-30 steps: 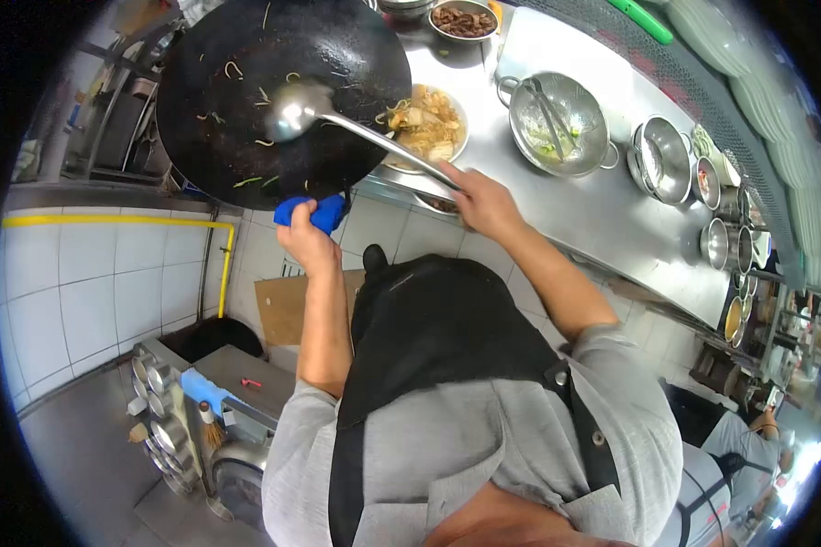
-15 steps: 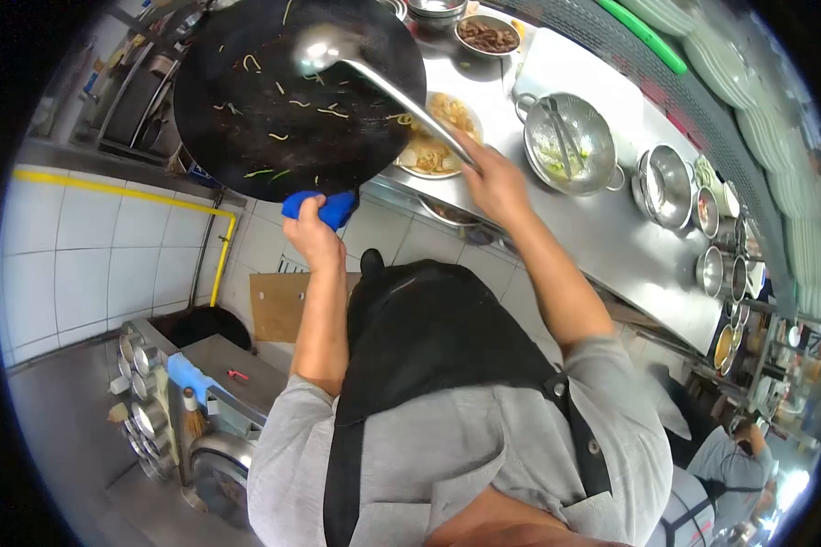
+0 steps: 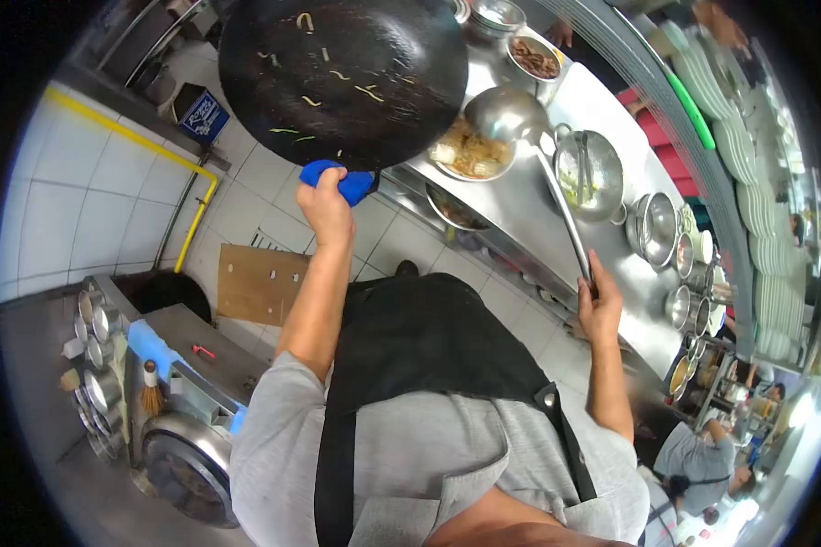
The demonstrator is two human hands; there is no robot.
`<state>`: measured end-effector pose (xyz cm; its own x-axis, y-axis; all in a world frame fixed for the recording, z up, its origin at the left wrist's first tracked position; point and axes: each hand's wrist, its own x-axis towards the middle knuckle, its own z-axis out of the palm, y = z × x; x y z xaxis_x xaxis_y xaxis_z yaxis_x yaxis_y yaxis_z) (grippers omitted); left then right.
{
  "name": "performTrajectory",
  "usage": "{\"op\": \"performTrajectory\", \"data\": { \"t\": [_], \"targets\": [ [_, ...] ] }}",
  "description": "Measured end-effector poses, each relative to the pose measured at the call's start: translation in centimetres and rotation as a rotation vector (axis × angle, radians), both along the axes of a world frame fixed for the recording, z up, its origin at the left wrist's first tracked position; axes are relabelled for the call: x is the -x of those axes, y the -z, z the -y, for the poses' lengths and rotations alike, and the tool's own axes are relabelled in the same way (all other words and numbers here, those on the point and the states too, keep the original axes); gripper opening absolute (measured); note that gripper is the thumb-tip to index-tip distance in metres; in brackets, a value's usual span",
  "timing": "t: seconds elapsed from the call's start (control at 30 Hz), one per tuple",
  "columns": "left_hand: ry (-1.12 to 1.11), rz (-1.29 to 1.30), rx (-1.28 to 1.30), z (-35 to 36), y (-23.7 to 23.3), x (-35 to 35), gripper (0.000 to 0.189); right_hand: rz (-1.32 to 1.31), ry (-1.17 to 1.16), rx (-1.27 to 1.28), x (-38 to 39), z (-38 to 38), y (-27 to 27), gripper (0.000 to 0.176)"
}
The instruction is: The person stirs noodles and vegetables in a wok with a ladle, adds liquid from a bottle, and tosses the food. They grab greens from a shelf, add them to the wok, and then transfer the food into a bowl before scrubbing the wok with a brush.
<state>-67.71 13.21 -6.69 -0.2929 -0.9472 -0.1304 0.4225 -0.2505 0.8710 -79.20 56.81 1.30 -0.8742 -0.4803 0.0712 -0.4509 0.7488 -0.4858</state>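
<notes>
Your wok (image 3: 347, 77) is nearly bare: only a few stray noodle strands and green scraps cling to its black inside. It is tipped so that the inside faces you, and it hangs off the left end of the worktop (image 3: 520, 214), with its rim just beside the plate (image 3: 470, 157). That plate sits at the worktop's near edge and is heaped with noodles. Further along the worktop, a steel colander (image 3: 602, 182) holds tongs (image 3: 582, 169) and some green bits. A bowl (image 3: 534, 56) of dark meat stands towards the far edge. Lidded steel pots (image 3: 655, 228) crowd the right end, their contents hidden.

Your ladle (image 3: 511, 114) lies lengthwise along the worktop's near edge. Its cup points away from you and hangs just over the noodle plate, and its long handle runs back to your right hand (image 3: 600, 308). Whether the cup holds anything cannot be told.

Your left arm reaches forward and up, nearly straight. Your left hand (image 3: 324, 208) has its grip wrapped tight round the blue cloth (image 3: 345, 185) that pads the wok's handle at the rim nearest you. Your right arm is bent at the elbow with the forearm raised, and the grip is closed on the ladle's handle end, above the worktop's near edge.
</notes>
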Motion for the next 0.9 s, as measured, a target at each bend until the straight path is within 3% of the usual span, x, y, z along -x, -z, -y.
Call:
{"op": "performTrajectory", "data": {
  "t": [0.1,0.13,0.23,0.3,0.33,0.37,0.43,0.5,0.57,0.67,0.77,0.8,0.9],
  "targets": [
    [0.036,-0.021,-0.059,2.7,0.5,-3.8,0.002,0.107,0.001,0.213,-2.1,4.7,-0.1,0.054],
    [0.070,-0.018,-0.087,3.3,0.4,-5.7,0.003,0.268,0.002,0.435,-2.9,7.1,0.4,0.056],
    [0.098,-0.009,-0.272,4.9,-1.4,-13.1,0.014,0.413,-0.168,0.539,-8.5,16.6,-3.9,0.059],
    [0.185,-0.128,-0.400,5.5,-1.6,-20.5,0.015,0.624,-0.429,0.675,-12.6,21.4,-4.7,0.058],
    [0.230,-0.183,-0.490,5.3,-3.0,-24.7,0.014,0.768,-0.402,0.507,-13.8,22.7,-3.1,0.054],
    [0.161,-0.270,-0.483,4.8,-2.0,-28.5,0.013,0.879,-0.380,0.326,-14.5,24.0,0.0,0.051],
    [0.018,-0.245,-0.422,3.4,-1.4,-35.6,0.014,0.519,-0.736,0.056,-13.1,26.7,9.4,0.025],
    [-0.170,-0.216,-0.370,2.6,-0.3,-40.3,0.015,0.652,-0.856,0.107,-15.6,31.3,8.6,0.015],
    [-0.293,-0.157,-0.309,0.6,0.0,-46.1,0.017,0.795,-0.910,0.187,-19.7,34.8,7.7,0.017],
    [-0.685,-0.130,-0.295,-1.6,-0.4,-53.0,0.027,0.646,-1.115,-0.061,-25.2,44.0,5.9,0.023],
    [-1.033,-0.170,-0.359,-3.7,-2.2,-57.3,0.030,0.715,-1.303,-0.151,-31.5,50.8,3.8,0.020],
    [-1.107,-0.160,-0.351,-4.4,-0.5,-58.8,0.032,0.838,-1.285,-0.199,-33.7,52.8,2.9,0.016],
    [-1.359,-0.153,-0.276,-4.5,1.3,-62.7,0.029,0.791,-1.465,-0.308,-39.9,58.5,2.3,0.013]
  ]
}}
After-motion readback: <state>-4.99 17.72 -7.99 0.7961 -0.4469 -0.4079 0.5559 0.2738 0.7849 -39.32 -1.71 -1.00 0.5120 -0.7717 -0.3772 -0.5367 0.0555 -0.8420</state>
